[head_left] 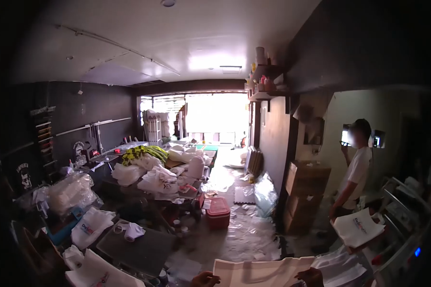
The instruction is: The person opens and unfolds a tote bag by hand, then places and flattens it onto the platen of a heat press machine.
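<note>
A white cloth bag (pixel 263 271) with a hem-like top edge is stretched between my hands at the bottom of the head view. My left hand (pixel 205 279) pinches its left corner. At the right end, the fingers of my right hand (pixel 310 276) are closed on the same edge. The lower part of the cloth falls outside the frame. Right beside my right hand lies more white fabric (pixel 340 268). A printed white bag (pixel 359 227) lies farther right, close to another person's lowered hand.
A person (pixel 357 167) in a white top stands at right with one hand raised. More printed bags (pixel 92 227) lie at left around a dark flat board (pixel 134 251). Ahead are a red cooler (pixel 218 213), heaped white sacks (pixel 160 177), cardboard boxes (pixel 306 184) and a paper-littered floor.
</note>
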